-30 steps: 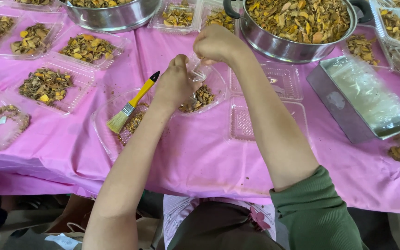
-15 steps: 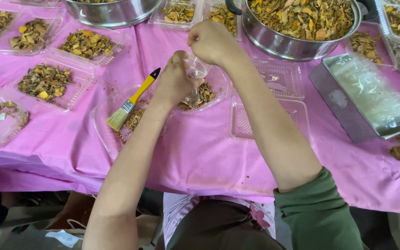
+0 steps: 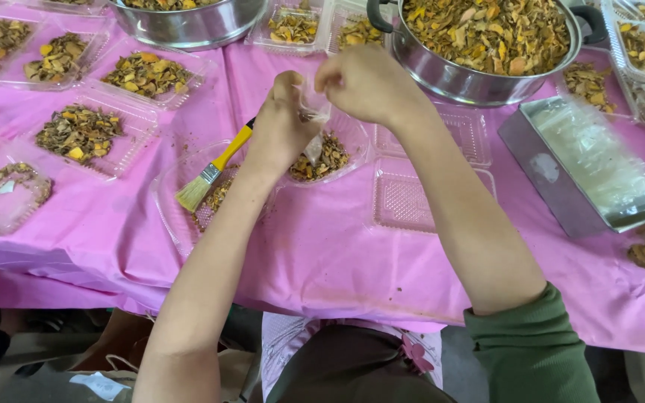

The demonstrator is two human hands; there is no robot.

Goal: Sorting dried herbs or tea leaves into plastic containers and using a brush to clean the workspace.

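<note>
My left hand [image 3: 281, 127] and my right hand [image 3: 363, 82] meet above the pink table, both pinching a small clear plastic bag [image 3: 313, 123] that hangs between them. Directly under the bag sits a clear plastic tray [image 3: 352, 134] with a heap of brown and yellow dried pieces [image 3: 322, 158]. A yellow-handled brush [image 3: 214, 168] lies just left of my left wrist, bristles toward me. An empty clear tray [image 3: 412, 198] lies under my right forearm.
A large steel pot [image 3: 479, 41] of dried pieces stands at the back right, a steel bowl [image 3: 188, 26] at the back left. Several filled clear trays [image 3: 80, 134] line the left side. A metal tin of clear bags [image 3: 584, 164] sits at the right. The table edge is near me.
Both hands have stayed over the tray, working the small clear bag; the right hand shifted slightly toward the left hand. Brush and trays have not moved.
</note>
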